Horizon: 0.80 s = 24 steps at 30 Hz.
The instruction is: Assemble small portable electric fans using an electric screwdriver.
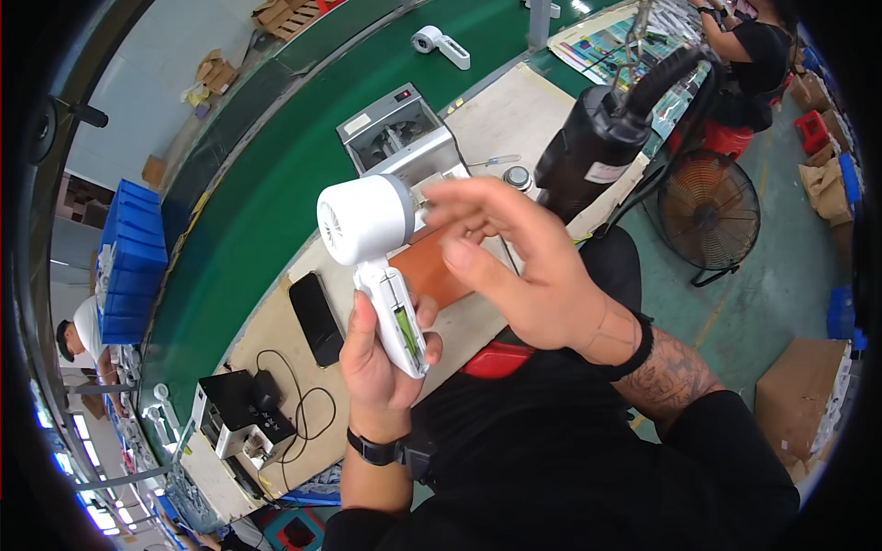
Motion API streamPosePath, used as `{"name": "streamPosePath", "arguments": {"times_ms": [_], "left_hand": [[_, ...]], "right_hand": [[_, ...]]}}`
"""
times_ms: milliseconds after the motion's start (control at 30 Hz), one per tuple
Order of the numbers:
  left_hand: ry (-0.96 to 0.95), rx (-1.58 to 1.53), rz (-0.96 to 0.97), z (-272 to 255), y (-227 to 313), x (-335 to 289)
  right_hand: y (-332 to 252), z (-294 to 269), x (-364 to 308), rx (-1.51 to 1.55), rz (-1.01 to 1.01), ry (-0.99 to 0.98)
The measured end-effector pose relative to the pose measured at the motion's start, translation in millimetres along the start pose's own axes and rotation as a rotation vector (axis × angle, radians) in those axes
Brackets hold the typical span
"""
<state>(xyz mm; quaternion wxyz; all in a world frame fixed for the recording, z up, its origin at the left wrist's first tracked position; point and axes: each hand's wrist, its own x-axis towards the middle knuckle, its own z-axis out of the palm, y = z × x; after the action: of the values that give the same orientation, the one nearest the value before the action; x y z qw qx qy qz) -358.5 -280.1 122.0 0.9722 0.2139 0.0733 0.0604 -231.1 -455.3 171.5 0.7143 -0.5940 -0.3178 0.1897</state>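
My left hand [377, 354] is closed round the handle of a white handheld fan [363, 219], its round head tilted up and to the left. The handle's open side faces up and shows a green part [405, 328] and thin wires inside. My right hand [524, 262] is beside the fan's head, fingers curved and thumb apart, with nothing visible in it. Motion blurs its fingertips slightly. Behind the fan, an orange-brown mat [436, 266] lies on the bench, partly hidden by my hands.
A grey machine [395, 133] stands beyond the fan. A black phone [315, 319] and a black device with cables [243, 413] lie to the left. A black electric screwdriver [593, 138] hangs at right. Another white fan [441, 46] lies on the green conveyor [266, 184]. A floor fan [712, 216] stands right.
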Motion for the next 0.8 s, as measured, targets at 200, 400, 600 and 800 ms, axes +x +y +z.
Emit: {"name": "streamPosePath", "arguments": {"times_ms": [200,400,600,800], "left_hand": [[0.180,1.220,0.469,-15,2,13],[0.136,1.721,0.698,-23,-11,23],[-0.031,1.891,0.805,-52,-12,43],[-0.039,1.902,0.683,-61,-7,56]], "right_hand": [[26,-33,-26,-0.678,-0.908,0.400],[41,-30,16,-0.349,-0.422,0.532],[32,-28,28,-0.099,-0.242,0.310],[6,-20,61,0.129,-0.284,0.066]]}}
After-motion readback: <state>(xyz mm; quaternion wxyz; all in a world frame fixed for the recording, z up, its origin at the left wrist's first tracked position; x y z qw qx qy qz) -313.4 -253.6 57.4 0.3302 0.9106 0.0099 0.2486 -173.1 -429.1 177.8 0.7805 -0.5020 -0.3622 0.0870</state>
